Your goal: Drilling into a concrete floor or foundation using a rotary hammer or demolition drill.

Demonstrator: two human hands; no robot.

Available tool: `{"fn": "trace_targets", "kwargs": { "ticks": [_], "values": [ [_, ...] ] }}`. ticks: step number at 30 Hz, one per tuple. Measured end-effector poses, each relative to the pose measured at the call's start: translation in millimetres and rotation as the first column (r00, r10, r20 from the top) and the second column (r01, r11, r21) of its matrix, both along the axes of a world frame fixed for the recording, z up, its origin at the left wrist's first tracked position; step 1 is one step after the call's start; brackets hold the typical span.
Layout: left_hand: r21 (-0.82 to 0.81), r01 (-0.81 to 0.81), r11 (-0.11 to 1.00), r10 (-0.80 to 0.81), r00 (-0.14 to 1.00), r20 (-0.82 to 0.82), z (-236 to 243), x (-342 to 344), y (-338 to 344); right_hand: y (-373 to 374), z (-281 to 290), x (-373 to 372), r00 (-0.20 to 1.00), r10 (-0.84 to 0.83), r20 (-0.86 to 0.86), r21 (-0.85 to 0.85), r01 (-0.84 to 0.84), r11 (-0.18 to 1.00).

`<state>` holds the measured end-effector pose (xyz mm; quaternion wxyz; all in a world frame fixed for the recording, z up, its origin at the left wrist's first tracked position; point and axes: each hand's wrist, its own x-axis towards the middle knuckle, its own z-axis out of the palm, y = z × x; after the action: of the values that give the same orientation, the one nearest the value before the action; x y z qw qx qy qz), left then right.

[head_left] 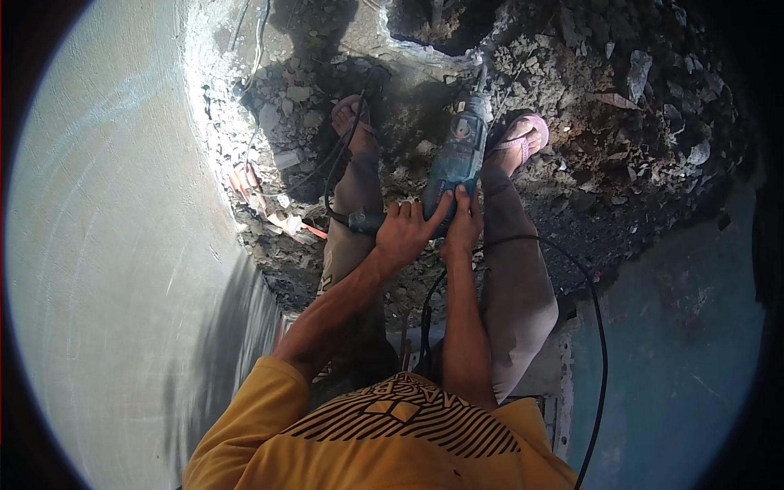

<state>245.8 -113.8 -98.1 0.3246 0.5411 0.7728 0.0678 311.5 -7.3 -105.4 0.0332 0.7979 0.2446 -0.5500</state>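
Note:
A blue-green rotary hammer (454, 167) points away from me between my feet. Its metal chisel bit (482, 79) reaches the broken pale edge of a hole in the ground; whether the tip touches it I cannot tell. My left hand (403, 232) is closed around the inner end of the dark side handle (363, 222), with its index finger or thumb stretched onto the tool's body. At the rear of the tool my right hand (463, 224) is closed, its fingers lying against the casing. The rear grip itself is mostly hidden by both hands.
Broken concrete and soil (588, 163) cover the ground around my sandalled feet. A dark hole (441, 28) lies ahead. Black cable (600, 327) curves along my right; another dark cable (331, 175) loops beside my left leg. A plastered wall (106, 229) rises at left. Orange-red scraps (245, 181) lie near it.

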Motion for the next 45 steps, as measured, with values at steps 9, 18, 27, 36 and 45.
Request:
{"fn": "trace_targets", "kwargs": {
  "ticks": [9,18,27,36,45],
  "values": [
    [0.004,-0.026,1.000,0.025,0.999,0.047,1,-2,0,-1,-1,4,0.999,0.048,-0.023,0.016,-0.048,0.999],
    [-0.010,-0.086,0.996,0.087,0.987,0.133,3,-14,-4,-4,-3,-1,0.993,0.119,0.001,-0.048,-0.119,0.992],
    [-0.021,-0.085,0.996,0.087,0.986,0.146,4,-18,3,-3,-12,6,0.991,0.124,0.047,-0.067,-0.121,0.990],
    [-0.005,-0.067,0.998,0.068,0.995,0.074,4,-5,7,14,5,-2,0.999,0.042,-0.017,-0.082,-0.044,0.996],
    [-0.003,-0.100,0.995,0.099,0.987,0.125,2,-7,8,14,2,-5,0.995,0.100,-0.011,-0.026,-0.100,0.995]
  ]
}}
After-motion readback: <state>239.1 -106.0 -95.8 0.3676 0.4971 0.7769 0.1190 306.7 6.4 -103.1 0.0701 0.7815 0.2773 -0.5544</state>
